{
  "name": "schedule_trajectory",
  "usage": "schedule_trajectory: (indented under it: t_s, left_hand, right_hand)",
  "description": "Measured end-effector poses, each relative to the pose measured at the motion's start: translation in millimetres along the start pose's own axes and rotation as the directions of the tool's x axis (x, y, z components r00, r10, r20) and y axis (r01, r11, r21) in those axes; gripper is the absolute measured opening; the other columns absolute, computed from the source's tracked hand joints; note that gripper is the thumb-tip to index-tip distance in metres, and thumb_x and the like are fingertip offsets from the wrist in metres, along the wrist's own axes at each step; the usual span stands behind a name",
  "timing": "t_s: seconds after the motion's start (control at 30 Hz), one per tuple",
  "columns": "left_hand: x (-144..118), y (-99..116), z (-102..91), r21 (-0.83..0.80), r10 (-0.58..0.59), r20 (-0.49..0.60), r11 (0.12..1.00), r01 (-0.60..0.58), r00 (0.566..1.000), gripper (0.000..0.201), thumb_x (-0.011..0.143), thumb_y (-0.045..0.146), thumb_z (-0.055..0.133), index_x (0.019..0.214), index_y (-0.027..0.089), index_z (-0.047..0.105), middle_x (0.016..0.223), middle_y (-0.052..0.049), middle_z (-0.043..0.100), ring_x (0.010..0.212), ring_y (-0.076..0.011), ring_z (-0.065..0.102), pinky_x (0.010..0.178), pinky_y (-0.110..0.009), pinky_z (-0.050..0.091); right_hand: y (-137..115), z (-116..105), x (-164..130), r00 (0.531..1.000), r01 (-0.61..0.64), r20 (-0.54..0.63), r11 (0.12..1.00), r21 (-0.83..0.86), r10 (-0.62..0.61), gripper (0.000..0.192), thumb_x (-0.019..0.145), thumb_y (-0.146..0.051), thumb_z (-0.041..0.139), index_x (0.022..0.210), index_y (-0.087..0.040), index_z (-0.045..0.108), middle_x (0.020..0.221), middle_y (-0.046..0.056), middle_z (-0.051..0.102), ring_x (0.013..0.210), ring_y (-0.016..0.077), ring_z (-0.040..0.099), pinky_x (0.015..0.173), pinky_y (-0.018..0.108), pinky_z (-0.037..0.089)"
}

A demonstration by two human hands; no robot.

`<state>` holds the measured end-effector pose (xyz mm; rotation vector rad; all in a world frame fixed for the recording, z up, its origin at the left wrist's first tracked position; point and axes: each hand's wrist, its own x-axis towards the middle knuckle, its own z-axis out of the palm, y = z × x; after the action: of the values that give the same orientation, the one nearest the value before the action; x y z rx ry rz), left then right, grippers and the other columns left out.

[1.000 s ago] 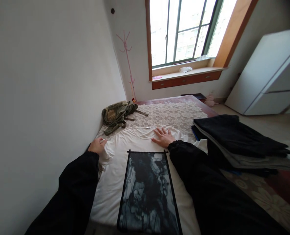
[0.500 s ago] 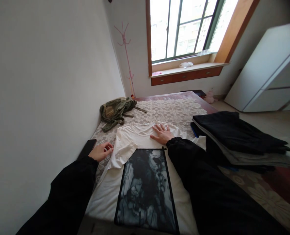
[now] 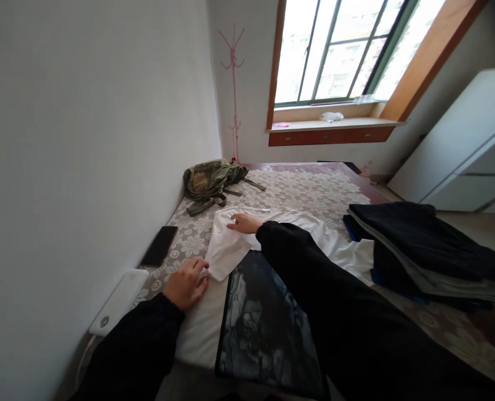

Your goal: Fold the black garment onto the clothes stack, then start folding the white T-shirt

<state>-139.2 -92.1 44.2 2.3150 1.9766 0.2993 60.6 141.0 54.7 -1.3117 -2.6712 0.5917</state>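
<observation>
A white T-shirt (image 3: 226, 250) with a dark marbled print panel (image 3: 268, 328) lies spread on a flower-patterned lace cover. At its left side, my left hand (image 3: 187, 283) has its fingers bent around the sleeve's edge, with white cloth between thumb and fingers. My right hand (image 3: 246, 223) rests on the shirt near the left shoulder and collar, fingers pointing left and apart. The black sleeve of my right arm crosses the shirt and hides part of the print and the cloth beneath.
A dark phone (image 3: 159, 246) and a white power strip (image 3: 119, 301) lie along the left wall. Farther back sits an olive backpack (image 3: 214, 181). Folded dark clothes (image 3: 422, 239) are stacked on the right. A pink coat stand (image 3: 234, 89) stands beyond, by the window.
My right hand has moved left across the collar to the left shoulder. My left hand has come onto the sleeve's edge from beside the shirt. The view has shifted, uncovering the power strip.
</observation>
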Motion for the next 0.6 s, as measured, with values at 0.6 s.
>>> schedule_trajectory:
  t_s: [0.6]
  left_hand:
    - [-13,-51,1.9,-0.019,-0.006,0.005,1.000,0.006,1.000,0.025,0.099,0.020,0.048,0.110,0.026,0.070,0.112,-0.008,0.068,0.105,-0.0228,0.063,0.091,-0.036,0.051]
  right_hand:
    - [-69,61,84,0.971,-0.091,-0.231,0.990,-0.106,0.065,0.035,0.107,-0.030,0.032,0.126,-0.016,0.058,0.131,0.018,0.066,0.125,0.0305,0.056,0.106,0.046,0.039]
